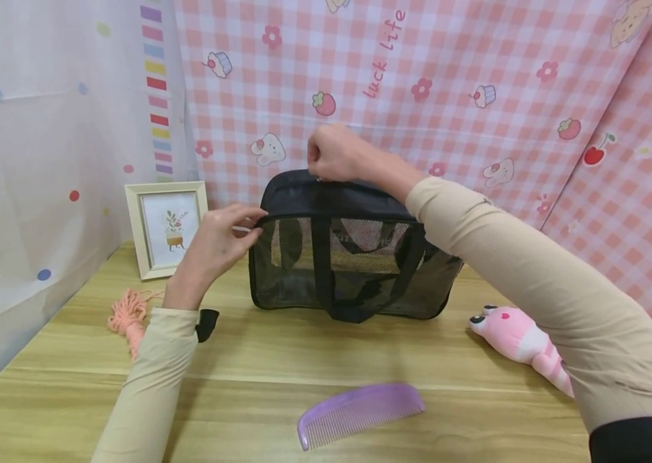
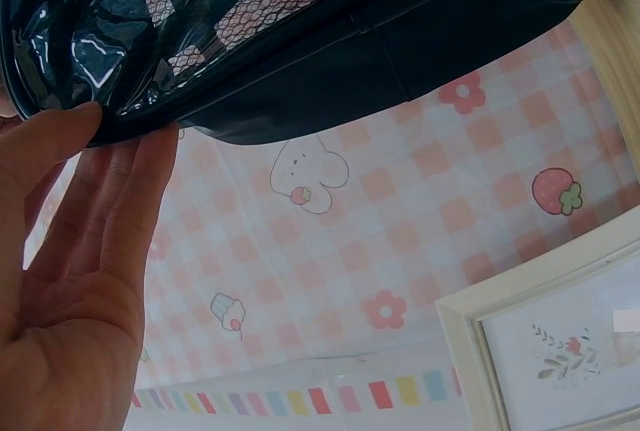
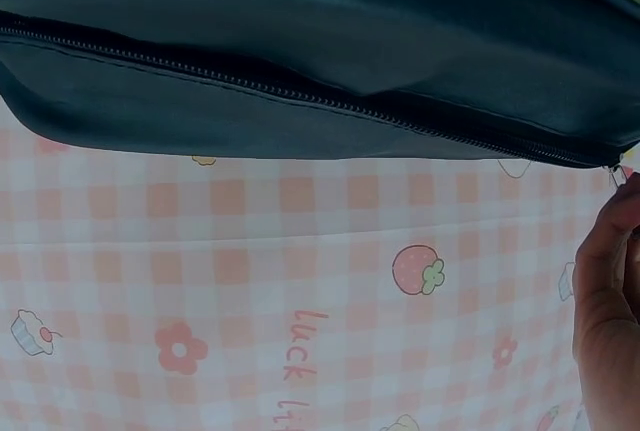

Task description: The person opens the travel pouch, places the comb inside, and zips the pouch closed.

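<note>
Two hands: both on the bag (image 1: 355, 257), one at its left end, one over its top.
Bag: upright by the far edge of the surface (image 1: 256, 366), about midway between its left and right edges.
Long axis: left to right, roughly along the far edge; the see-through mesh face points to the near edge.
Strap (image 1: 355, 313): looped down the front face.
Left hand (image 1: 218, 241): thumb and fingers pinching the bag's upper left corner.
Right hand (image 1: 340, 153): fingers curled, pinching the pull (image 3: 618, 173) at the zip's left end.
Zip (image 3: 270, 89): lengthwise along the top, teeth showing beside a dark gap.
Comb (image 1: 361, 408): toward the near edge, slanted, teeth facing nearward.
Frame (image 1: 172, 225): standing at the far left corner.
Yarn (image 1: 128, 315): by the left edge.
Toy (image 1: 514, 337): toward the right edge, partly behind the right sleeve (image 1: 534, 289).
</note>
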{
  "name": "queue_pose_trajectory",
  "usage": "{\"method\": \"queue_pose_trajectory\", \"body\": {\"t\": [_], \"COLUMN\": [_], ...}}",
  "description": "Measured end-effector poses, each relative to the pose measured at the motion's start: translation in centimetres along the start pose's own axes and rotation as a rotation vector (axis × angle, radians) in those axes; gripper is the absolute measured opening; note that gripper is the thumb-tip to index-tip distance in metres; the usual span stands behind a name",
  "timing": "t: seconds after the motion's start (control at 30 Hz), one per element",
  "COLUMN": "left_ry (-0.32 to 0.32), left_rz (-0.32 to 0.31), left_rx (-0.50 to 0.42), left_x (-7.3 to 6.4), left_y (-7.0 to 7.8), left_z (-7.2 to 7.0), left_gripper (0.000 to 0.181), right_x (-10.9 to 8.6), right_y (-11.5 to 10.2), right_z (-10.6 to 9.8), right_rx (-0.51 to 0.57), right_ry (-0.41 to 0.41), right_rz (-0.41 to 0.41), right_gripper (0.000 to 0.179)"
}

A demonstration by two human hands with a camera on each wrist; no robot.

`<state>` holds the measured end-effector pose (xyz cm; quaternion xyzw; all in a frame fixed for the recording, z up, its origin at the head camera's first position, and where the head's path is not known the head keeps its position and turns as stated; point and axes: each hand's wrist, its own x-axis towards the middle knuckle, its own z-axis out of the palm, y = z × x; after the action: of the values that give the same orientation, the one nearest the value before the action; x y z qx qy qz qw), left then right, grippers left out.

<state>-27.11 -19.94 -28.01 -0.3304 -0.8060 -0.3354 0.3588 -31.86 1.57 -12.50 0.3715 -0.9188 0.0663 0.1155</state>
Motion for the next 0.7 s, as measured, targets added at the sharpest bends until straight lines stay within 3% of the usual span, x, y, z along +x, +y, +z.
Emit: {"method": "queue_pose_trajectory", "body": {"t": [0.2, 0.7], "left_ry": [0.005, -0.016], "left_rz": [0.002, -0.006], "left_rx": [-0.013, -0.008], "left_x": [0.0, 0.0], "left_y": [-0.1, 0.0], "left_z": [0.0, -0.2], "left_gripper": [0.026, 0.026], "right_x": [0.3, 1.7], "right_y": [-0.3, -1.8], "right_z": [0.1, 1.2], "right_rx": [-0.012, -0.023], "right_ry": [-0.016, 0.025], "right_rz": [0.012, -0.091], "right_gripper": [0.018, 0.023]}}
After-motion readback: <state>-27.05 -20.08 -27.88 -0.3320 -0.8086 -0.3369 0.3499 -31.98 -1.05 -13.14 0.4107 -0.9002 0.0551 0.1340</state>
